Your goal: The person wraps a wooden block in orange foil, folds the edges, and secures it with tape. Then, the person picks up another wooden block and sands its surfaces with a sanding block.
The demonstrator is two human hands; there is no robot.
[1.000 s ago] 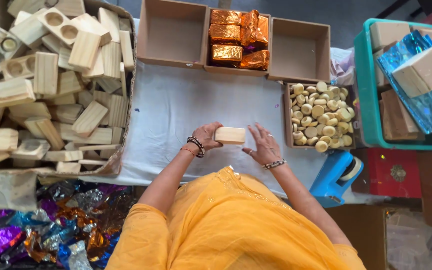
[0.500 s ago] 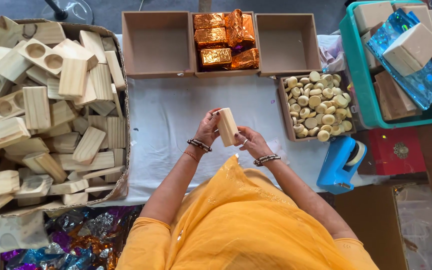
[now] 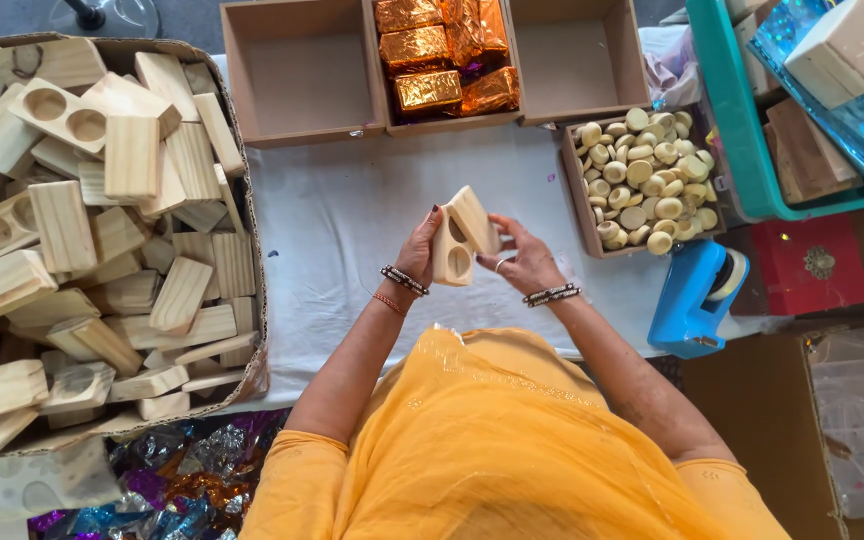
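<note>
Left hand [image 3: 420, 248] grips a pale wooden block [image 3: 463, 237] from its left side, fingers wrapped on the edge. Right hand [image 3: 526, 258] grips the same block from the right, fingertips on its upper end. Block is held up off the white cloth [image 3: 342, 230], tilted, with two round holes in the face turned toward the camera. Both wrists carry dark beaded bangles; a ring shows on the right hand.

All positions below are given relative to the held block.

- Directly beneath and around: the white cloth covering the work surface.
- Right, near: a small cardboard box of pale round discs [image 3: 647, 180], heaped.
- Right and lower, near: a blue tape dispenser [image 3: 690, 297] at the cloth's edge.
- Above: a row of three brown cardboard trays. The left tray [image 3: 297, 70] and right tray [image 3: 572, 55] show bare floors; the middle one holds orange foil-wrapped packs [image 3: 442, 55].
- Left, well apart: a large cardboard box [image 3: 252, 250] piled with similar wooden blocks [image 3: 102, 220], several showing round holes.
- Far right, above: a teal crate [image 3: 742, 150] holding blue foil sheets and blocks.
- Lower left, well apart: crumpled coloured foil [image 3: 182, 470].
- Below: the person's orange garment [image 3: 512, 450].
</note>
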